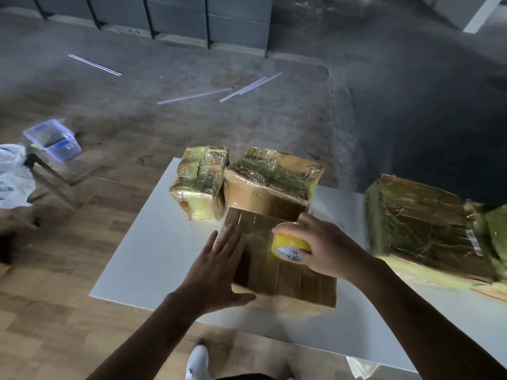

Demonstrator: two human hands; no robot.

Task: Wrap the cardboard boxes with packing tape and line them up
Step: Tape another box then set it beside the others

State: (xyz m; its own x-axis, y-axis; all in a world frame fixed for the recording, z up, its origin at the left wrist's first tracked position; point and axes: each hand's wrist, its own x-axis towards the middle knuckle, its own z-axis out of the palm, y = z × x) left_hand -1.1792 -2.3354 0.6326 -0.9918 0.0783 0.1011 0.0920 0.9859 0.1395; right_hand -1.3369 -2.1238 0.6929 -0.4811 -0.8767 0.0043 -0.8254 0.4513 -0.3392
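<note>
The left hand [219, 266] lies with straight fingers flat on the box [277, 259]. The right hand [326, 246] fingers grip the tape roll [288, 242] on top of it

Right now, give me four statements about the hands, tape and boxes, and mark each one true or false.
1. The right hand grips the yellow tape roll on top of the nearest box. True.
2. The left hand lifts the nearest box off the white table. False: it lies flat on the box top, fingers straight, and the box rests on the table.
3. The small wrapped box stands beside the wider wrapped box, both behind the nearest box. True.
4. The large box at the right is bare cardboard. False: shiny wrap covers it.
</note>
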